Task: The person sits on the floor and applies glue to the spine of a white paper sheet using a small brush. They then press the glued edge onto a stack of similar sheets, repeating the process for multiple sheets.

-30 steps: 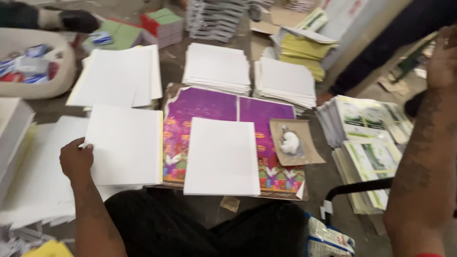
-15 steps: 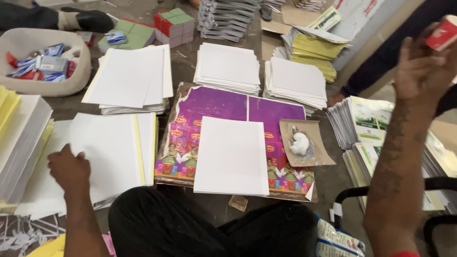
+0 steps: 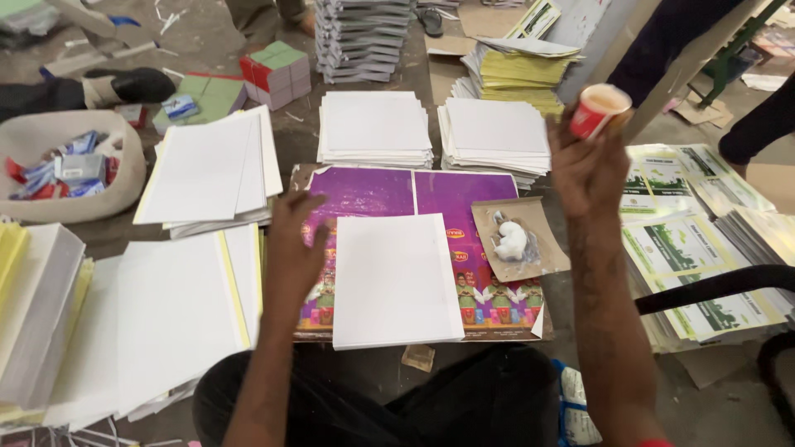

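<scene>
While a small red paper cup (image 3: 599, 109) is held up high in the right hand (image 3: 586, 168), with the fingers curled around it, the left hand (image 3: 296, 240) is laid flat with the fingers spread wide. The left hand rests on a shiny purple printed board (image 3: 389, 192), just beside a plain white sheet stack (image 3: 394, 280) that lies on the board. The cup is round, with a pale rim at the top.

A brown card piece (image 3: 522, 237) is seen on the right part of the board, and a lump of white soft stuff (image 3: 511, 242) sits on it. Flat white paper piles (image 3: 374, 128) are set in rows behind the board, square and smooth. A yellow paper pile (image 3: 520, 73) is stacked farther back. At the left, a pale round basket (image 3: 74, 192) is filled with small blue and red packets (image 3: 66, 168). Red and green blocks (image 3: 276, 69) are placed near it. At the right, green and white printed sheets (image 3: 691, 248) are spread out in piles.
</scene>
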